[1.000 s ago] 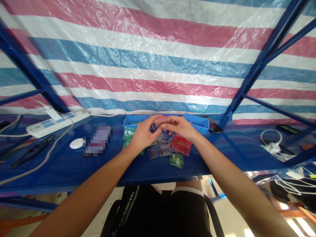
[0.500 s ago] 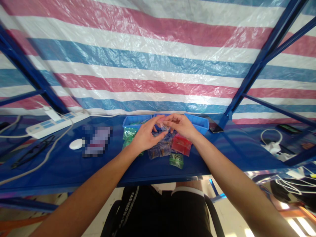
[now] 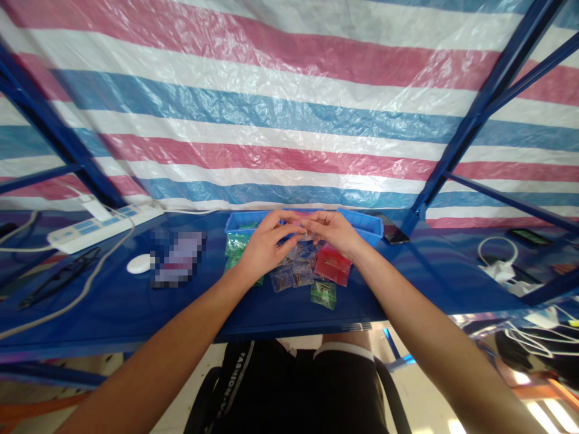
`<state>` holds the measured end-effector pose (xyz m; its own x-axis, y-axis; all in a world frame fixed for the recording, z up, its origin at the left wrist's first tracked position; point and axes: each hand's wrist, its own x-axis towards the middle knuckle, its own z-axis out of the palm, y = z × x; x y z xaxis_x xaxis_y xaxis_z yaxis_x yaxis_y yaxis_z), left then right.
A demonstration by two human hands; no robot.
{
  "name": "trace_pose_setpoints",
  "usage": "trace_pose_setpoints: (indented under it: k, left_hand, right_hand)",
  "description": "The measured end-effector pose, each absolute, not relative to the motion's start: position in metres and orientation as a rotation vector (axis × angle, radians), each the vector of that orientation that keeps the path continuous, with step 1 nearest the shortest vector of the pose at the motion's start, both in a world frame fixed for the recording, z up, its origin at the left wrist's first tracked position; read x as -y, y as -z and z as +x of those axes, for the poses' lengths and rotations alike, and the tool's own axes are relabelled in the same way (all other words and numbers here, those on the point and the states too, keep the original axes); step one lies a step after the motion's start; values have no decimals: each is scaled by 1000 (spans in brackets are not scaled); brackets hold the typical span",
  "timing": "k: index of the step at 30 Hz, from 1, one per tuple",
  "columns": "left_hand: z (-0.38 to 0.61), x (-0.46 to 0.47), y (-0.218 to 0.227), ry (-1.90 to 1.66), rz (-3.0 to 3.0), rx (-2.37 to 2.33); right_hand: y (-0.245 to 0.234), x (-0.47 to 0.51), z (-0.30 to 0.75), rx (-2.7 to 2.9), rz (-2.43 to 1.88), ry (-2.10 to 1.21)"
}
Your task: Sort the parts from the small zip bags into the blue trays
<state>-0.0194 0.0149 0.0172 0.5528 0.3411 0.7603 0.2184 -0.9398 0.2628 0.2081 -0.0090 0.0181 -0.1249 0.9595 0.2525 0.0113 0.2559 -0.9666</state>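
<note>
My left hand [image 3: 274,240] and my right hand [image 3: 332,231] meet fingertip to fingertip above the bags, in front of the blue bins. Both are closed in a pinch on a small clear plastic bag [image 3: 304,234], mostly hidden by the fingers. Below them lie several clear zip bags [image 3: 302,273] with small brass-coloured pieces inside. Red zip bags [image 3: 333,265] lie under my right wrist. Nearer the table edge is one green zip bag [image 3: 323,294] holding small metal parts. More green bags [image 3: 236,246] are heaped left of my left hand.
Blue plastic bins [image 3: 367,224] stand along the back of the blue table [image 3: 280,316]. Left are a power strip [image 3: 106,228], a white round object [image 3: 140,264] and a pixelated item [image 3: 178,259]. A dark phone [image 3: 392,229] lies right of the bins.
The fingers of my left hand have closed in and shifted slightly, coming up against my right fingertips. The clear bag between them shows less. The bags on the table look unmoved.
</note>
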Motion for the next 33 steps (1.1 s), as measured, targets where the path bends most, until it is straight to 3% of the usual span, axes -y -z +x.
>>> trace_pose_setpoints:
  k: [33]
  left_hand:
    - [-19,-8,-22,-1371,2563,-691]
  right_hand:
    - [-20,14,203,1673,-926,-1122]
